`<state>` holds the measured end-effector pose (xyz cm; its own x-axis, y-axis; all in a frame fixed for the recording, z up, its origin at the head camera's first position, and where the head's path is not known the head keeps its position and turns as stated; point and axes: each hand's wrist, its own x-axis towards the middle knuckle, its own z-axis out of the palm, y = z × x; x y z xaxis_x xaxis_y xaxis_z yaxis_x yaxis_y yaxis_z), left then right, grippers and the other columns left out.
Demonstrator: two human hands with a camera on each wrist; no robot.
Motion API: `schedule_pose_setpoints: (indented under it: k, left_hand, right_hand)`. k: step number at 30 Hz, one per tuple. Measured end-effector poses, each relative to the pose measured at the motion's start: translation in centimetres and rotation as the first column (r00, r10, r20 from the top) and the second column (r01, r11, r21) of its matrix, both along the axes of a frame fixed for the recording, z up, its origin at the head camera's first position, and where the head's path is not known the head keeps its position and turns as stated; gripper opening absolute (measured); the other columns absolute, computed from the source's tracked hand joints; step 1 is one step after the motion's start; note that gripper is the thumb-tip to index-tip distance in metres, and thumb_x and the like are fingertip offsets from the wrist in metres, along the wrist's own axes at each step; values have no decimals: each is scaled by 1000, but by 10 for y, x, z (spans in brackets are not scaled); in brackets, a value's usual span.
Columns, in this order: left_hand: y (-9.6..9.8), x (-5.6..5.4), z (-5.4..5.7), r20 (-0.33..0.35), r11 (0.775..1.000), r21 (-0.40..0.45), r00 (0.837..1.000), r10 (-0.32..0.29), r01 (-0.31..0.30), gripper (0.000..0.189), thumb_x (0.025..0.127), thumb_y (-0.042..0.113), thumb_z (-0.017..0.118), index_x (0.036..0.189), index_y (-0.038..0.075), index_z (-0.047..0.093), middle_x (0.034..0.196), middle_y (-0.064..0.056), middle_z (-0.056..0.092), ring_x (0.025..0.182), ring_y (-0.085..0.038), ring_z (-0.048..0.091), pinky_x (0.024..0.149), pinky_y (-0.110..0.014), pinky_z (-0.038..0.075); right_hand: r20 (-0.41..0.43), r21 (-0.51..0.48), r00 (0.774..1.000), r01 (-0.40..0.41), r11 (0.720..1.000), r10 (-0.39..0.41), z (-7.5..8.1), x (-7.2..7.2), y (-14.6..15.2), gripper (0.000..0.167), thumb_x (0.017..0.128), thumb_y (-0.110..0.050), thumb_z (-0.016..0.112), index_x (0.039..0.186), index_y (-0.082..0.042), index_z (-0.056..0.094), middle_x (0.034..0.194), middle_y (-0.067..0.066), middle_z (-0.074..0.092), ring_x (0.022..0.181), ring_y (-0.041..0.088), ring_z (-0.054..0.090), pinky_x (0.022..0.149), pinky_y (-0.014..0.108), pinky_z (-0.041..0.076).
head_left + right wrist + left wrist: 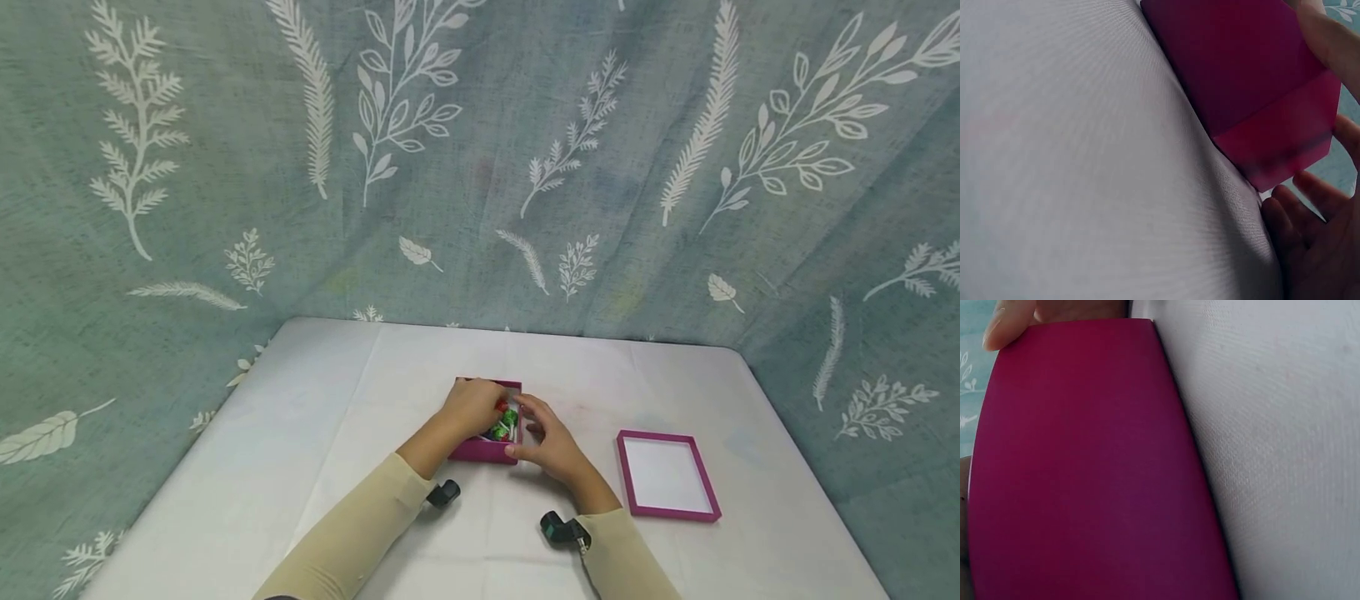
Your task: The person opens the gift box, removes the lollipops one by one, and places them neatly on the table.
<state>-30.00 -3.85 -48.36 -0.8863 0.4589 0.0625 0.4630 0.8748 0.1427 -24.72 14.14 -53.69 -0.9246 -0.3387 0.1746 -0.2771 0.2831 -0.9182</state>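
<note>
Sleeves: two, beige; the left sleeve [352, 533] ran in from the lower middle of the frame, the right sleeve [630, 558] from farther right along the bottom edge.
Wrist cameras: two, black; one [444, 494] below the left hand, one [558, 529] beside the right cuff.
Magenta box: one [483, 452], lidless, just below the centre of the frame, resting on the surface [300, 417].
Contents: wrapped sweets [509, 418], green and red, some white sticks showing; inside the box, partly covered by the left hand.
Left hand: one [471, 405], reaching over the left wall into the box; fingertips hidden, so whether it gripped a sweet could not be told.
Right hand: one [553, 443], cupping the box's right side, thumb at the near wall, fingers bent along the right wall.
Lid: one [667, 475], apparently the box's, white inside and magenta-rimmed; lower right, apart from the box.
Backdrop: patterned cloth [480, 158], blue-green with white leaves, filling the upper frame.
Step in hand: judged to be handling the sweets inside the steadied box.
Next move: seemed to call for careful left fingers among the sweets, the right hand bracing the wall.
</note>
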Motion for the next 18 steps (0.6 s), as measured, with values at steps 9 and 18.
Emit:
schedule_pose_setpoints:
  k: [9,18]
  left_hand:
    - [-2,-3,1,38,998,-5,998,-55,55,32,87,12,69,119,16,68,99,1,69,87,-16,63,81,-36,50]
    - [-7,2,15,-9,998,-56,999,-39,38,42,89,16,69,130,20,63,105,-5,61,93,-22,53,84,-40,43]
  right_hand:
    - [27,71,993,110,991,-112,-1,2,-3,79,75,-42,83,144,-34,44,142,11,50,120,30,54,101,49,40]
    - [37,13,996,86,996,-86,2,-1,-3,75,82,-29,80,147,-23,42,144,11,47,125,30,51,103,46,39]
